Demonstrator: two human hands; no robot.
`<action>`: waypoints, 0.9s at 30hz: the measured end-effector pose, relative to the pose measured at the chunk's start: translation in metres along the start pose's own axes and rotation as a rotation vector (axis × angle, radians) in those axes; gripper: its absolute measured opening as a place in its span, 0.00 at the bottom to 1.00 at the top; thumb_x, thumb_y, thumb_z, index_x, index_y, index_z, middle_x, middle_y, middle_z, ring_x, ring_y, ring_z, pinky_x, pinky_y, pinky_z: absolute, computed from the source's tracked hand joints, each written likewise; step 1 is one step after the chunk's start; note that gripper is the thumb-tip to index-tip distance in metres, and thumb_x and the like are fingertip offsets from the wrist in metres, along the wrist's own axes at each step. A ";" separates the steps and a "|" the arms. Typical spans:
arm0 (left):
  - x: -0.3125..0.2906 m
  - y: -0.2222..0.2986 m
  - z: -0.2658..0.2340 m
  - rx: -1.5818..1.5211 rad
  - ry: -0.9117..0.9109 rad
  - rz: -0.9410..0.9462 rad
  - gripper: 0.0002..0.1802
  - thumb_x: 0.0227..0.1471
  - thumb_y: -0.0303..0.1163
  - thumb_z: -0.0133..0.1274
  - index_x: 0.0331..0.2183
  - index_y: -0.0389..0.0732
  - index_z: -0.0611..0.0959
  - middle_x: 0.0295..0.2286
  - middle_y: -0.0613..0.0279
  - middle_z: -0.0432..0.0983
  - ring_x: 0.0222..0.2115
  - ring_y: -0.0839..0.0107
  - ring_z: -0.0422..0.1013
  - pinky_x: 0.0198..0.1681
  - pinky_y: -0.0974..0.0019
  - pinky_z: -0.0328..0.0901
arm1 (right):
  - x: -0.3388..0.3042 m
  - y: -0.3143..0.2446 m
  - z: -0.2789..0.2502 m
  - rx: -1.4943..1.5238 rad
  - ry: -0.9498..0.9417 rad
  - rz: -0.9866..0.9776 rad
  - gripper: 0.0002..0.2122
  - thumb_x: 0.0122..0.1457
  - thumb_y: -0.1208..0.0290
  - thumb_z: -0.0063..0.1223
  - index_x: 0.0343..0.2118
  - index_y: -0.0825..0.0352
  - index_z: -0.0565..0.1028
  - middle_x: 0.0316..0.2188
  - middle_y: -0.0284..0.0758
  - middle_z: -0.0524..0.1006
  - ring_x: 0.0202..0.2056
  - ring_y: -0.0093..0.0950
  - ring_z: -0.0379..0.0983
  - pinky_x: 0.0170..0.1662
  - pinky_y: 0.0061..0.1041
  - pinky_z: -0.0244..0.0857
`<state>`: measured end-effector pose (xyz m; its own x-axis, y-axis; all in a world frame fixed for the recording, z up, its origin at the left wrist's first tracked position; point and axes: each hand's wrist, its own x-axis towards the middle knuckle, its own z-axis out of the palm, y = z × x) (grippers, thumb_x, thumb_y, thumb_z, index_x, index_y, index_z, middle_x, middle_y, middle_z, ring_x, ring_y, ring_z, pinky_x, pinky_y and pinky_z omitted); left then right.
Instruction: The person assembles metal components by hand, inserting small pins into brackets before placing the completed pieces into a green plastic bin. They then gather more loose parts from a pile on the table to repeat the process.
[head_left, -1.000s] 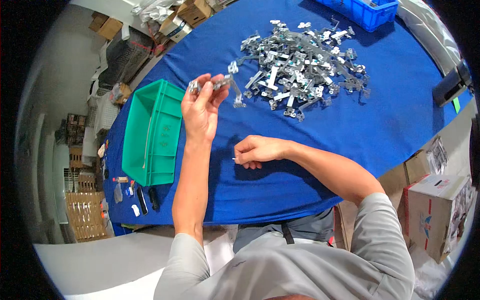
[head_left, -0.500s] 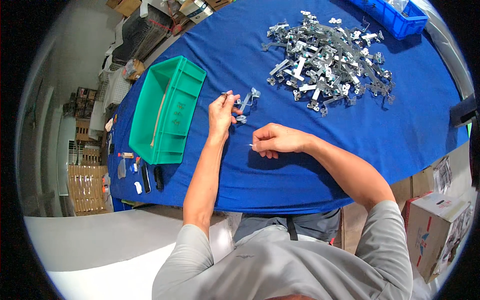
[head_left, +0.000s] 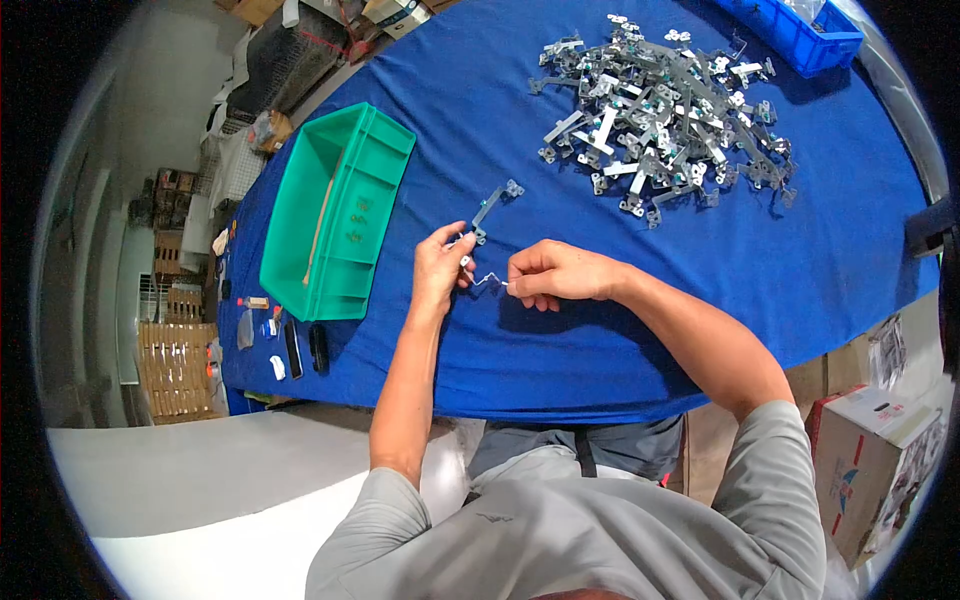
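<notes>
My left hand [head_left: 437, 268] is closed on the near end of a silvery metal bracket [head_left: 489, 208], whose strip slants away to the far right. From the left fingers a thin zigzag wire [head_left: 488, 279] reaches toward my right hand [head_left: 562, 272]. There, thumb and forefinger pinch a small white piece [head_left: 506, 284] right at the wire's end. Whether that piece sits on the wire or only touches it is too small to tell. The other fingers of my right hand are curled under.
A green bin [head_left: 390, 180] with a stick and a few small parts inside stands left of my hands. A large heap of metal brackets [head_left: 650, 120] lies at the far right, near a blue crate [head_left: 815, 52]. Small items, including a black case [head_left: 318, 348], lie at the near left.
My left hand has come nearer to me with the bracket, and the zigzag wire now spans to my right fingers. My right hand has barely moved, still pinching the white piece.
</notes>
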<state>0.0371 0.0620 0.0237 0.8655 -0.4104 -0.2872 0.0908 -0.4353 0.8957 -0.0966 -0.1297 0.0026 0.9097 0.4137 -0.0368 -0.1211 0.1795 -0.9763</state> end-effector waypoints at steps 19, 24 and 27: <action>0.052 0.052 0.003 0.392 0.131 0.357 0.02 0.50 0.22 0.53 0.29 0.36 0.80 0.18 0.60 0.77 0.16 0.75 0.74 0.15 0.71 0.66 | 0.001 -0.002 0.001 0.003 0.001 0.002 0.10 0.61 0.64 0.52 0.27 0.65 0.74 0.22 0.28 0.74 0.22 0.18 0.70 0.24 0.20 0.66; 0.061 0.052 0.012 0.564 0.166 0.476 0.05 0.46 0.22 0.53 0.29 0.36 0.81 0.21 0.58 0.80 0.21 0.70 0.77 0.25 0.65 0.70 | -0.001 0.003 -0.001 0.021 0.009 -0.004 0.10 0.61 0.64 0.52 0.27 0.65 0.74 0.22 0.28 0.74 0.21 0.17 0.70 0.24 0.20 0.66; 0.061 0.049 0.009 0.771 0.049 0.449 0.10 0.43 0.24 0.54 0.32 0.39 0.84 0.24 0.55 0.81 0.26 0.63 0.79 0.32 0.62 0.71 | 0.000 0.003 -0.001 0.016 0.009 -0.013 0.10 0.61 0.64 0.51 0.27 0.65 0.74 0.22 0.28 0.74 0.21 0.18 0.70 0.24 0.20 0.66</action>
<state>0.0905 0.0083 0.0473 0.7610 -0.6453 0.0665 -0.6034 -0.6665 0.4378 -0.0968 -0.1300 -0.0007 0.9146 0.4035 -0.0261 -0.1158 0.1994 -0.9730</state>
